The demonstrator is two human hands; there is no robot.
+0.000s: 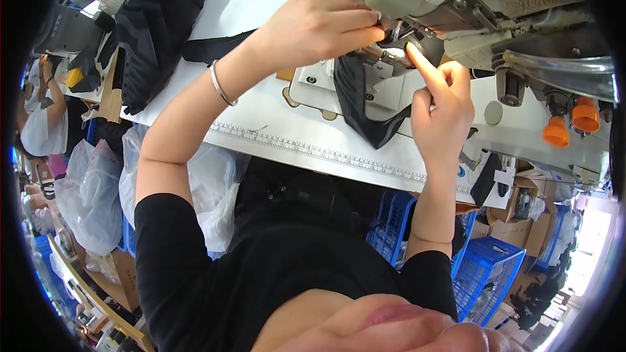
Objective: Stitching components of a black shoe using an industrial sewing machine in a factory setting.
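Note:
A black fabric strip (352, 94) drapes in a V shape over the white bed of a sewing machine (515, 26). At the needle area my left hand (319, 29) has its fingers pressed together on the upper part of the strip, the fingertips partly hidden by the machine head. From the other side my right hand (443, 104) reaches in. Its index finger stretches to the lit work beside the presser foot, while the other fingers curl inward against the strip's other end. How firmly they grip it is hidden.
A printed ruler (313, 152) runs along the front of the white table (261, 124). Black shoe-like pieces (160, 26) are heaped at the left. Plastic bags (91, 189) and blue crates (486, 274) stand below. Another person (49, 117) sits at far left.

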